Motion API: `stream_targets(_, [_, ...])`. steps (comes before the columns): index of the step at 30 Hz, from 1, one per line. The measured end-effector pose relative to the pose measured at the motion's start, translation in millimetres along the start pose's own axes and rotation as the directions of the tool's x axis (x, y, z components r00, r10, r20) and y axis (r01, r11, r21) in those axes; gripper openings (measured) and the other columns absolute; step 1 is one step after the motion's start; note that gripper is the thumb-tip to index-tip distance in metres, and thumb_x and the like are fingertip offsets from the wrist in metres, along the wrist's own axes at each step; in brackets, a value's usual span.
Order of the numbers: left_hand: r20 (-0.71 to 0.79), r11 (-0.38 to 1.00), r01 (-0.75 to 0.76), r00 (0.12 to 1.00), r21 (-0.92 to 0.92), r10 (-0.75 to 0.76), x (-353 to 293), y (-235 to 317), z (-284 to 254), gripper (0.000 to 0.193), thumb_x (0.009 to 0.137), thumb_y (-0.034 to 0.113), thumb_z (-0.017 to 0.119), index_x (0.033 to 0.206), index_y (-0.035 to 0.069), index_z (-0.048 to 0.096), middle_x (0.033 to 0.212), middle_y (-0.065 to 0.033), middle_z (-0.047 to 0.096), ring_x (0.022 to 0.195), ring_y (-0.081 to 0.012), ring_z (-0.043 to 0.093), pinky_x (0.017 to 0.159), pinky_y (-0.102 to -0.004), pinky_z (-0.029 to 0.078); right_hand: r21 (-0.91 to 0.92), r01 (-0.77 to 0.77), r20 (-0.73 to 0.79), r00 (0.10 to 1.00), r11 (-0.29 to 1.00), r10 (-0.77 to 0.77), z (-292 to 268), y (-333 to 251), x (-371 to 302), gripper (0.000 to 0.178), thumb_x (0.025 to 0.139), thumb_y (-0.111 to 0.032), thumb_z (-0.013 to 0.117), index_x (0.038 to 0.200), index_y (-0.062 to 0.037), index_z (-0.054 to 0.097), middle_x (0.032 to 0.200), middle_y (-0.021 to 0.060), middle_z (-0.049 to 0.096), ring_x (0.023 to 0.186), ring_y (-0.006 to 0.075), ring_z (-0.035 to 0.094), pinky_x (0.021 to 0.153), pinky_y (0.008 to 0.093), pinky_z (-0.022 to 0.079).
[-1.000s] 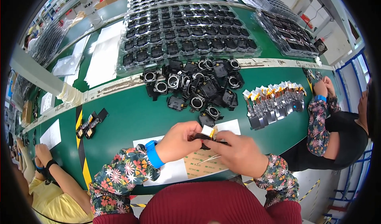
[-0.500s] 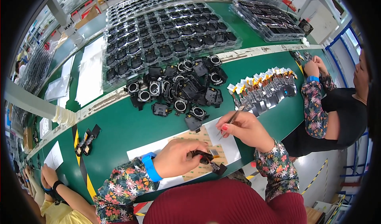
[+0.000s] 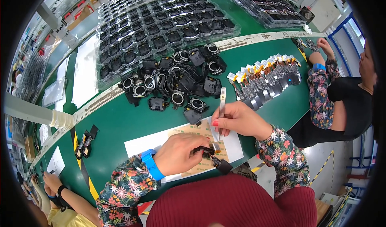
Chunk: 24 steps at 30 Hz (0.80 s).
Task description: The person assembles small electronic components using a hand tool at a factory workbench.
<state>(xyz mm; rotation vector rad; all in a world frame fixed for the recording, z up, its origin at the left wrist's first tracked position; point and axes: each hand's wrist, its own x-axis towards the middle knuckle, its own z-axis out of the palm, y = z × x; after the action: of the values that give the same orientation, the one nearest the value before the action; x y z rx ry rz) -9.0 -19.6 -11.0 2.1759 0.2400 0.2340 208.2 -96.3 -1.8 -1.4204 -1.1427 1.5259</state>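
My left hand (image 3: 181, 152) is closed around a small black electronic part (image 3: 207, 150) with an orange flex tab and a dark square piece (image 3: 222, 165) hanging from it. Metal tweezers (image 3: 222, 106) stand nearly upright in my right hand (image 3: 241, 120), pinched between thumb and fingers. Their tips come down beside the part's orange tab; whether they touch it I cannot tell. Beneath both hands lies a tan sheet of adhesive pieces (image 3: 193, 130) on white paper (image 3: 138, 145). My left fingers partly hide the black part.
A pile of black round-lensed housings (image 3: 177, 82) lies beyond my hands. Rows of flex-cable assemblies (image 3: 265, 82) sit to the right. Clear trays of black parts (image 3: 169, 26) fill the back. Two finished-looking black pieces (image 3: 85, 142) lie at left. Co-workers (image 3: 341, 106) sit at both sides.
My right hand has turned the tweezers from slanting to nearly upright and brought their tips to the orange tab. The view has shifted slightly. The right co-worker's hands have moved apart.
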Motion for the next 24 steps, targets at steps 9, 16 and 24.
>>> stream_targets(9, [0.042, 0.999, 0.004, 0.999, -0.036, -0.003, 3.7, 0.4, -4.9, 0.023, 0.072, 0.001, 0.058, 0.095, 0.002, 0.06, 0.093, -0.0111, 0.066, 0.071, -0.0251, 0.063, 0.062, -0.0297, 0.051, 0.3, 0.083, -0.228, 0.973, 0.95, -0.013, -25.3, 0.8, -10.0, 0.016, 0.091, -0.016, 0.054, 0.087, -0.0013, 0.059, 0.072, 0.0086, 0.064, 0.052, 0.0098, 0.057, 0.046, 0.0209, 0.046])
stream_targets(16, [-0.057, 0.749, 0.202, 0.951, -0.631, -0.304, 0.6, -8.6, 5.9, 0.013, 0.084, -0.005, 0.049, 0.095, -0.001, 0.054, 0.092, -0.0087, 0.064, 0.077, -0.0138, 0.064, 0.063, -0.0267, 0.053, 0.587, 0.288, -0.415, 0.91, 0.757, -0.025, -11.5, -5.0, -16.4, 0.013, 0.092, -0.013, 0.051, 0.099, -0.0024, 0.053, 0.093, 0.0149, 0.062, 0.068, 0.0137, 0.061, 0.062, 0.0236, 0.054])
stream_targets(24, [-0.106, 0.445, 0.122, 0.885, -0.887, -0.454, 1.6, -6.9, 3.4, 0.009, 0.089, -0.004, 0.047, 0.096, 0.0, 0.042, 0.096, -0.0118, 0.061, 0.081, -0.0177, 0.066, 0.069, -0.0258, 0.055, 0.476, 0.391, -0.394, 0.896, 0.788, -0.207, 40.5, -11.5, -17.8, 0.022, 0.088, -0.011, 0.058, 0.108, -0.0028, 0.055, 0.091, 0.0145, 0.065, 0.064, 0.0154, 0.06, 0.054, 0.0241, 0.048])
